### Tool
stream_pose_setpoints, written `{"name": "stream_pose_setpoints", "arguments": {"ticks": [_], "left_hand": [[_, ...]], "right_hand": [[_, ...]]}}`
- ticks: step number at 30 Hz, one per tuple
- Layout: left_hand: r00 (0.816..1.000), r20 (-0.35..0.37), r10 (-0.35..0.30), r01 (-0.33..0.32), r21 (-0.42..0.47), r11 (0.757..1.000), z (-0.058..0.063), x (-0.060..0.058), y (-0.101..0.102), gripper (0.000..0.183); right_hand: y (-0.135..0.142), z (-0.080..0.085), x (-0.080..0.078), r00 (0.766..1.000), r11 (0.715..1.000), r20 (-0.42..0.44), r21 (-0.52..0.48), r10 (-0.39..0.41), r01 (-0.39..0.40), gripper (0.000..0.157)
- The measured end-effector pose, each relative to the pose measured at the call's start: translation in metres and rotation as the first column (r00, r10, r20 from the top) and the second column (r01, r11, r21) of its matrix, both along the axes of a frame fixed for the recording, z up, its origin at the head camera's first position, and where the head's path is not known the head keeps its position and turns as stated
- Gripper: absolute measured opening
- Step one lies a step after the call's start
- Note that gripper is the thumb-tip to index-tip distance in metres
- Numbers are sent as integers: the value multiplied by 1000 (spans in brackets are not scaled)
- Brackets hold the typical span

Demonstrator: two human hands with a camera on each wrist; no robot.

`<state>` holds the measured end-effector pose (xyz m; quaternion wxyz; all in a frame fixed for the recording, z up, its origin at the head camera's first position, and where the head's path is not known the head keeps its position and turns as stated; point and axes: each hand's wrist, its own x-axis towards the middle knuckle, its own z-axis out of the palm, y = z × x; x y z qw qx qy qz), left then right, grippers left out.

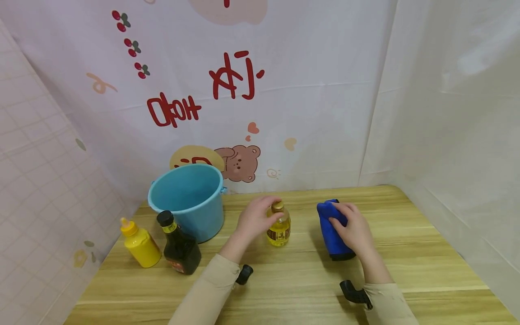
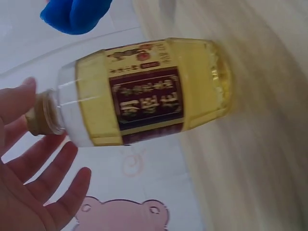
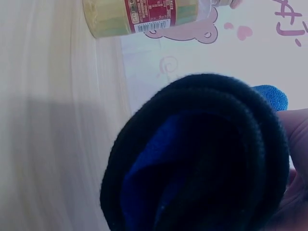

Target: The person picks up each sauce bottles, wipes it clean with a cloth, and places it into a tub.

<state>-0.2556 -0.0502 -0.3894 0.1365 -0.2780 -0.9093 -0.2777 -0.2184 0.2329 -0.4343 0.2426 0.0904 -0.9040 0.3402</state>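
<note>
My left hand pinches the gold cap of a small bottle of yellow oil, which stands upright near the middle of the table. In the left wrist view the thumb and a finger are at the cap, while the other fingers spread loosely below the neck. To the right, a rolled blue cloth with black edging is gripped near its top by my right hand. Up close in the right wrist view, the cloth's dark edge curls round a hollow.
A light blue bucket stands at the back left. In front of it are a dark sauce bottle with a black cap and a yellow squeeze bottle. A printed curtain hangs behind the wooden table.
</note>
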Motion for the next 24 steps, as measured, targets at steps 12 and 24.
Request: {"name": "stream_pose_setpoints", "arguments": {"ticks": [12,24], "left_hand": [[998,-61,6,-17,-190,982,16,3,8,40],[996,-90,-5,-13,-194,981,21,3,13,34]], "right_hand": [[5,0,1,1000,1000,-22,-10,-5,5,39],[9,1,3,999,1000,-26,-12,-20,20,38]]}}
